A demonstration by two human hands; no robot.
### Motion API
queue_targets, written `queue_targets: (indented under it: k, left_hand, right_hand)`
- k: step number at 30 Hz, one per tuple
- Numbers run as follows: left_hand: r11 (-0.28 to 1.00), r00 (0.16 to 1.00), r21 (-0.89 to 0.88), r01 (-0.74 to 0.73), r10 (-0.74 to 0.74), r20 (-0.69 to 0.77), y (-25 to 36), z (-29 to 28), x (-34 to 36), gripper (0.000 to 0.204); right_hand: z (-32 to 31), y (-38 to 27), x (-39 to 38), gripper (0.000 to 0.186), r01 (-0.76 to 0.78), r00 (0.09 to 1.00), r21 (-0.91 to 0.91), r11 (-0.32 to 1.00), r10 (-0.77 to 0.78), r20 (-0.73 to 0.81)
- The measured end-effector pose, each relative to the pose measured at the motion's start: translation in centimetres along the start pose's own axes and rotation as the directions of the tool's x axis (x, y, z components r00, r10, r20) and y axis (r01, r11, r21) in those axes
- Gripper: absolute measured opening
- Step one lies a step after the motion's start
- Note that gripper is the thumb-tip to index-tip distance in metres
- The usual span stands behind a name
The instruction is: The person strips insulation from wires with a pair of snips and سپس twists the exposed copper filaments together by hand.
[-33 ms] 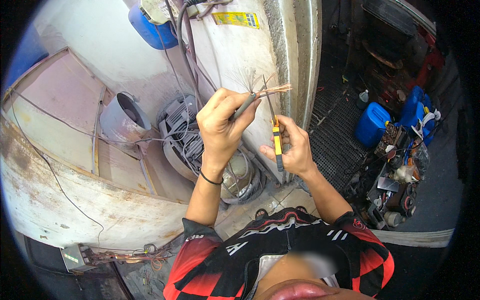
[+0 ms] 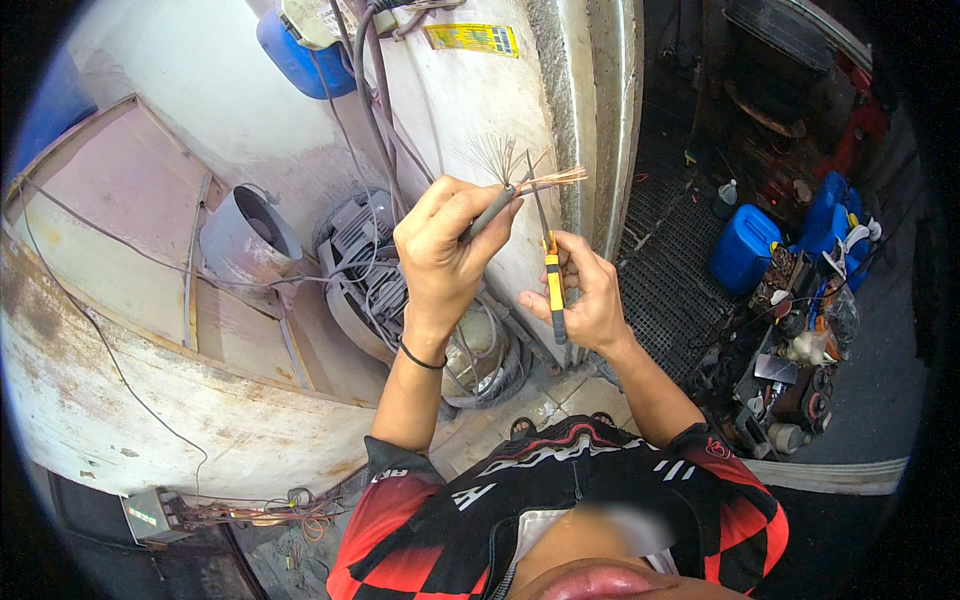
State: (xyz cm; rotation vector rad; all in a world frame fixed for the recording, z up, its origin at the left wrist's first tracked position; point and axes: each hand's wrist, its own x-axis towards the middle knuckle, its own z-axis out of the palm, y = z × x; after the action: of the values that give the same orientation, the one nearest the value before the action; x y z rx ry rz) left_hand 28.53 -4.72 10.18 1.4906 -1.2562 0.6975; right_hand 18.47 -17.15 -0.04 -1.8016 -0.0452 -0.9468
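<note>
Left hand [image 2: 440, 235] pinches one grey cable [image 2: 488, 214] between thumb and fingers, its tip raised before the pale wall [image 2: 475, 95]; right hand [image 2: 588, 300] is closed around one yellow-and-black-handled tool [image 2: 554, 272], slim dark blades crossing the wiring — I can't tell whether they touch it. Insulation looks already off at the ends: one pale strand fan [image 2: 495, 155], splayed upward, then one copper bunch [image 2: 568, 176], pointing right. Neither is twisted tight, so the ends seem bared but unfinished. Counting across: one grey duct [image 2: 222, 240], one high blue container [image 2: 305, 62], one motor [image 2: 358, 235] — and, far right, at least two blue jugs [image 2: 742, 250].
</note>
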Motion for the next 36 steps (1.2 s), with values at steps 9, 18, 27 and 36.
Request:
queue_targets:
  k: [9, 18, 27, 36]
  left_hand:
    - [0.999, 0.999, 0.037, -0.013, 0.011, 0.037, -0.15, -0.16, -0.1, 0.023]
    - [0.996, 0.999, 0.069, -0.048, 0.046, 0.024, -0.65, -0.14, -0.22, 0.023]
    - [0.99, 0.998, 0.124, -0.063, 0.06, 0.028, -0.55, 0.05, -0.12, 0.018]
    - [0.986, 0.992, 0.11, -0.125, 0.124, 0.02, -0.53, 0.39, 0.11, 0.015]
  right_hand:
    - [0.01, 0.2, 0.16, 0.064, 0.01, 1.0, -0.033, 0.999, -0.01, 0.004]
    - [-0.08, 0.46, 0.36, 0.066, 0.04, 0.999, -0.071, 0.997, -0.038, 0.029]
    - [-0.37, 0.18, 0.67, 0.065, 0.058, 0.998, -0.109, 0.992, -0.057, 0.006]
    - [0.0, 0.13, 0.56, 0.066, -0.004, 1.0, -0.03, 1.0, 0.005, 0.015]
